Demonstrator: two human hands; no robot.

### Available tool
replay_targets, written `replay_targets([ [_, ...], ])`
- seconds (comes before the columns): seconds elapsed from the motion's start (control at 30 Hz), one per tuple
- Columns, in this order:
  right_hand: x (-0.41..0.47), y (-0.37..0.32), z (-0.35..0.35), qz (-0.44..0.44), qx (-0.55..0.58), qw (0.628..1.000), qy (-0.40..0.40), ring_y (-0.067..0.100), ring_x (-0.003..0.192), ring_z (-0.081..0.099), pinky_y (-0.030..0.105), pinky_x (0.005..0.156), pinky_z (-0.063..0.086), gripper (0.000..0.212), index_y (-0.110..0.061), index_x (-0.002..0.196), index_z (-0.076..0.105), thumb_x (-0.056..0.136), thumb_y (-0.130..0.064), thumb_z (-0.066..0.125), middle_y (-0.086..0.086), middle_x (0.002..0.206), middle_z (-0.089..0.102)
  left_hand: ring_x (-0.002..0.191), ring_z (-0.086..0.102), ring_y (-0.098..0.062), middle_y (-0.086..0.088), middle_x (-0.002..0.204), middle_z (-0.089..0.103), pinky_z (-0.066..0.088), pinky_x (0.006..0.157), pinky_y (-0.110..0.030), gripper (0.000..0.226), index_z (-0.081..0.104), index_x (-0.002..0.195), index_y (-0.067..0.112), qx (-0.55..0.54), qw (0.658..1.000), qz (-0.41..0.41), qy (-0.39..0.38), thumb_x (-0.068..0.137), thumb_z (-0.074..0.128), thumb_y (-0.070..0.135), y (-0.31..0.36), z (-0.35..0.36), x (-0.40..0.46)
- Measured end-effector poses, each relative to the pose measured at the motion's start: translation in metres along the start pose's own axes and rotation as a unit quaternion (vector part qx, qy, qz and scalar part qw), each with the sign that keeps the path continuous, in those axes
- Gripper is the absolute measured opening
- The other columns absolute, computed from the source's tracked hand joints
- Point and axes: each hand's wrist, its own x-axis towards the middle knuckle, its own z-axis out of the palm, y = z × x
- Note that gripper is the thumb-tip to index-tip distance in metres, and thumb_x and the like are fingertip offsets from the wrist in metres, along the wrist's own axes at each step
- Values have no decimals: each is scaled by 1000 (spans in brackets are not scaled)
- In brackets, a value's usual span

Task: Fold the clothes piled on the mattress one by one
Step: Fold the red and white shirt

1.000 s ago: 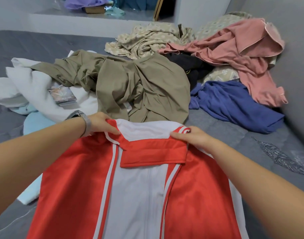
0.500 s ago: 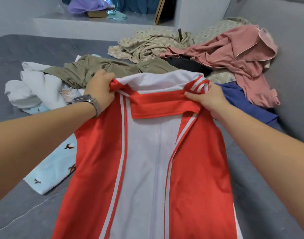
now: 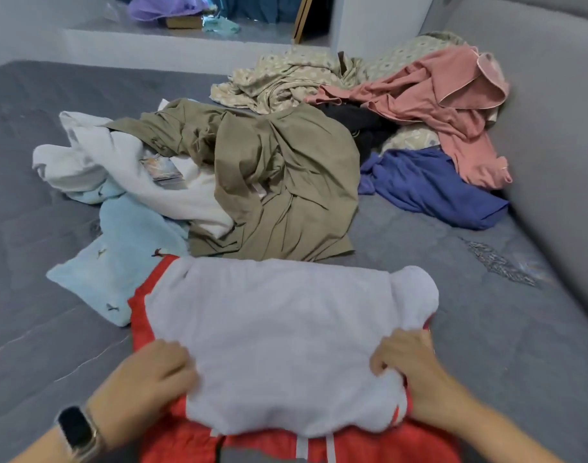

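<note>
The left hand (image 3: 149, 379) was laid on the near left edge of the red and white jacket (image 3: 285, 345), its fingers curled over the pale folded panel and gripping the cloth. The right hand (image 3: 409, 362) was closed on the near right edge of the same panel, the fabric bunched under its fingers. A dark wristwatch (image 3: 77, 432) was worn on the left wrist. The jacket was held between the two hands, folded over so that its white inner face lay uppermost, with red cloth showing along the left side and beneath the near edge. It was spread flat on the grey mattress (image 3: 486, 329).

Beyond the jacket, just past its far edge, an olive garment (image 3: 285, 182) was heaped. To the jacket's left, touching its red edge, a light blue cloth (image 3: 125, 255) was laid, and a white garment (image 3: 95, 162) lay farther off behind that. Beyond the jacket to the right, well apart from it, a blue garment (image 3: 429, 188), a pink garment (image 3: 452, 105) and a patterned beige cloth (image 3: 279, 81) were piled.
</note>
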Motion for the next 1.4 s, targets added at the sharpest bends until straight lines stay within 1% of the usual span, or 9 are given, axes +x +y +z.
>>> replay_targets([
  [0.3,-51,-34,22,222,-62,969,-86,-5,83,38,17,76,20,44,-50,77,40,60,-10,40,-20,74,44,70,52,0,18,77,54,43,65,-19,24,53,75,34,-231,947,-165,-148,77,68,52,54,-18,-37],
  [0.43,-44,-46,1,382,103,906,148,13,75,52,17,68,36,42,-31,90,62,72,6,56,0,87,62,73,59,-7,9,84,65,45,72,-21,11,63,84,29,-248,856,-445,85,82,66,39,55,-29,-31],
  [0.57,-34,-47,-2,577,231,776,108,26,76,58,38,64,55,33,-1,113,58,91,-24,64,8,85,59,92,62,-33,-18,98,69,50,85,-42,37,66,92,-2,-355,605,-712,31,80,75,32,38,-25,-31],
  [0.67,-26,-62,7,563,423,697,136,17,71,57,20,42,47,33,-17,131,51,98,-19,52,6,97,63,89,62,-29,-20,109,66,49,74,-36,24,62,103,-2,-569,405,-714,49,89,66,17,48,-25,-16],
  [0.97,-39,-61,7,533,513,621,259,26,93,63,34,81,50,28,-4,117,63,90,-11,65,15,114,67,109,59,-29,-9,118,63,44,96,-41,39,57,125,5,-554,453,-671,193,88,67,11,60,-27,-7],
  [1.07,-50,-61,2,549,440,647,294,24,87,60,39,85,49,13,-6,86,62,89,-17,68,27,114,65,107,59,-33,-8,111,64,45,99,-46,20,65,103,8,-440,551,-696,136,88,69,21,63,-27,-15],
  [1.17,-60,-60,-2,589,428,656,201,24,90,57,45,92,48,38,0,105,62,96,-37,57,26,119,63,100,61,-37,-14,103,66,49,91,-47,28,63,85,12,-343,634,-692,38,82,72,38,69,-29,-20],
  [1.3,-66,-68,-15,590,480,641,101,20,77,57,29,67,47,16,-17,101,60,95,-24,47,4,86,62,95,59,-32,-8,103,63,52,80,-43,33,58,94,11,-421,589,-689,-37,83,71,39,83,-28,-22],
  [1.4,-64,-59,-13,588,489,636,108,16,62,49,22,55,44,27,-17,80,54,84,5,38,4,73,51,91,63,-35,-17,101,65,54,75,-42,64,60,91,5,-278,666,-687,-86,68,73,63,97,-27,-30],
])
